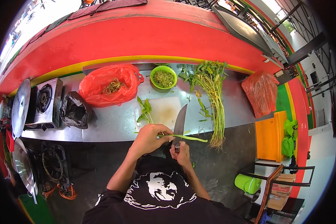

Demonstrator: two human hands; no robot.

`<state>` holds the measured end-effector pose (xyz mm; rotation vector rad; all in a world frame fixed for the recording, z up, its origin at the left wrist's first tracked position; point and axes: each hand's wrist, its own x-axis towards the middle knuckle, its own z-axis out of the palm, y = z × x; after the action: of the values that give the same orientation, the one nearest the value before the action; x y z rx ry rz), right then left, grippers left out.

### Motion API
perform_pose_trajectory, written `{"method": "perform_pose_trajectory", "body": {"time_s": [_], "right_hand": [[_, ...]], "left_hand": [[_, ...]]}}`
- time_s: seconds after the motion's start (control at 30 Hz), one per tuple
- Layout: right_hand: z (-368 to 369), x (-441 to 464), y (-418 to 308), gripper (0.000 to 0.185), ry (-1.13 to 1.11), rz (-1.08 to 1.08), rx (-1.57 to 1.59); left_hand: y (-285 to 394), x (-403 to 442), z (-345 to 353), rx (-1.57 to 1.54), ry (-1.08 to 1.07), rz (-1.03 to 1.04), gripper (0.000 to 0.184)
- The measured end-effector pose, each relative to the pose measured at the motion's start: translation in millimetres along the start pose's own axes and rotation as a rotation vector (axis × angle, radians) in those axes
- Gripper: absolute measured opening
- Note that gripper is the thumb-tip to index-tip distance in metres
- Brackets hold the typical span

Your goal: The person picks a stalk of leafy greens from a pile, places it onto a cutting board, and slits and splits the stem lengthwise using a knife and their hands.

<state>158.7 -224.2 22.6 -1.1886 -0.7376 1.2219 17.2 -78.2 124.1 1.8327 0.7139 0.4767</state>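
Note:
My left hand [152, 137] is closed on a green vegetable stalk [194, 139], which sticks out to the right past the knife. Leaves [146, 109] rise above the same hand, over the cutting board. My right hand [181, 154] grips the handle of a large knife [180, 120], its blade pointing up and away from me and meeting the stalk near my left fingertips. The white cutting board [168, 106] lies just beyond, with a brownish stain. To the right is a bundle of leafy greens [217, 108] with long stems, its roots hanging over the counter edge.
A green bowl [163, 78] of chopped greens stands behind the board. Left of it are an open red plastic bag [97, 89] with plant scraps, a black bag [74, 108] and a gas stove [44, 100]. Another red bag [261, 93] sits at the counter's right end.

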Motion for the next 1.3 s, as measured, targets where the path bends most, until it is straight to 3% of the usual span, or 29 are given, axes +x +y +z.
{"method": "perform_pose_trajectory", "body": {"time_s": [0.27, 0.47, 0.57, 0.63, 0.87, 0.93, 1.07, 1.2, 1.3], "right_hand": [[7.0, -3.3, -3.5, 0.054, -0.016, 0.01, 0.038], [3.9, -3.0, -2.3, 0.058, -0.011, 0.026, 0.063], [3.5, -2.6, -5.3, 0.059, -0.013, 0.0, 0.044], [3.3, -1.9, -6.2, 0.059, -0.008, 0.012, 0.058], [6.3, -6.5, 5.5, 0.057, -0.065, 0.022, 0.027], [8.3, -7.2, 2.8, 0.057, -0.013, 0.053, 0.082], [2.2, -6.1, 5.6, 0.057, 0.022, 0.069, 0.08], [-5.1, -5.6, 5.2, 0.057, -0.03, 0.063, 0.088], [-3.0, -5.4, 2.8, 0.058, -0.061, 0.079, 0.094]], "left_hand": [[-2.6, 1.9, 7.0, -0.119, 0.0, 0.028, 0.017], [14.6, -0.9, 1.6, 0.21, 0.071, -0.066, 0.021], [1.9, -2.0, 1.8, 0.156, -0.035, -0.068, 0.022], [-4.5, -3.8, 3.2, 0.063, 0.007, 0.118, 0.019], [3.0, -4.3, 0.8, -0.007, -0.021, 0.032, 0.013], [4.0, -4.0, 4.4, -0.049, 0.059, 0.041, 0.014], [11.9, -3.5, 1.7, 0.096, 0.054, 0.055, 0.017], [-4.8, -3.3, -3.6, 0.006, -0.015, 0.211, 0.019], [-8.1, -3.2, -9.7, -0.057, -0.09, 0.105, 0.021]]}}
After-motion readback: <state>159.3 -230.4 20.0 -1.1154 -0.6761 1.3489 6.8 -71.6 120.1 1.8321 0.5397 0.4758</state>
